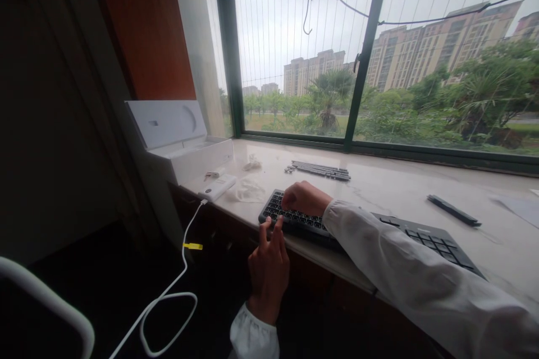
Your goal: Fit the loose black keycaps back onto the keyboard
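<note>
Fingers of the left hand reach up to the near left edge of a dark keyboard, two tips standing slightly apart; whether they grip that edge or only rest on it, I cannot tell. This hand comes from below, back of the hand showing, wrist nearly upright above a gathered white cuff. Over the keyboard's left part, the right hand is bent downward with its fingers curled under, so whether they are pinched together on anything is hidden. Its forearm slants in from the lower right, and the loose white sleeve crosses above the keyboard, covering part of it.

The keyboard lies along the front edge of a pale, veined counter. Beyond the sleeve is a dark panel with a grid. Behind the right hand lie narrow dark strips in rows; farther right is a dark bar. To the left are crumpled clear plastic, a white device with a white cable, and an open white box, near the window.
</note>
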Demonstrator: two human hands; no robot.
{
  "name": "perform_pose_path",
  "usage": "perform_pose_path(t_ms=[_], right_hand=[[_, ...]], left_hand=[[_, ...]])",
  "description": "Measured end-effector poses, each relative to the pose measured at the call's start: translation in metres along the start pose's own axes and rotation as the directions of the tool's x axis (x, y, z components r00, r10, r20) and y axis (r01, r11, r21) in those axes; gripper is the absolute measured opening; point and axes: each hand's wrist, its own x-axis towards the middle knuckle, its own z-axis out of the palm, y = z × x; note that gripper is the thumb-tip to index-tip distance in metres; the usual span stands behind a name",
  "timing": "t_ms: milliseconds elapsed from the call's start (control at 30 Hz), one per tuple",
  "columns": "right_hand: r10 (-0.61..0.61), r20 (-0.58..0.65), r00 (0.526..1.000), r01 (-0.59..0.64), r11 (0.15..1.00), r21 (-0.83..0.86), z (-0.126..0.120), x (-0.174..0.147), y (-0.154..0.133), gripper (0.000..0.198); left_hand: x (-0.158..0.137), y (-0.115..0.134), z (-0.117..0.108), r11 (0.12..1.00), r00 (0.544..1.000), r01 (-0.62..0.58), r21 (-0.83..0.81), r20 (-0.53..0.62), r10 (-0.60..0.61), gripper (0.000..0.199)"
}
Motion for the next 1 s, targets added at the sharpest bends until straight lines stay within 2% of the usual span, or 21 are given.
perform_pose_path(t_ms=[100, 300, 500, 700, 833, 1000], right_hand=[[0.001, -0.018, 1.000, -0.001, 1.000, -0.018, -0.001, 0.001, 0.006, 0.010], [0.021, -0.069, 0.997, -0.025, 0.998, -0.061, -0.017, 0.001, 0.017, 0.009], [0.068, -0.089, 0.994, -0.072, 0.996, -0.043, -0.039, 0.000, 0.029, 0.012], [0.149, -0.198, 0.969, -0.155, 0.988, -0.018, -0.064, 0.001, 0.060, 0.022], [0.271, -0.151, 0.951, -0.293, 0.943, -0.155, -0.061, 0.017, 0.075, 0.020], [0.386, -0.117, 0.915, -0.403, 0.883, -0.238, -0.040, 0.060, 0.091, 0.016]], left_hand=[[0.002, 0.000, -0.003, 0.999, 0.999, -0.050, 0.013, 0.015, 0.050, 0.039], [0.008, -0.008, -0.006, 0.973, 0.975, -0.217, -0.082, 0.020, 0.220, 0.039], [0.010, -0.012, -0.007, 0.969, 0.971, -0.233, -0.088, 0.030, 0.236, 0.036], [0.009, -0.016, -0.004, 0.958, 0.962, -0.257, -0.128, 0.064, 0.267, 0.039], [0.010, -0.015, -0.003, 0.959, 0.965, -0.243, -0.148, 0.065, 0.254, 0.037], [0.013, -0.015, -0.004, 0.957, 0.969, -0.227, -0.181, 0.055, 0.240, 0.035]])
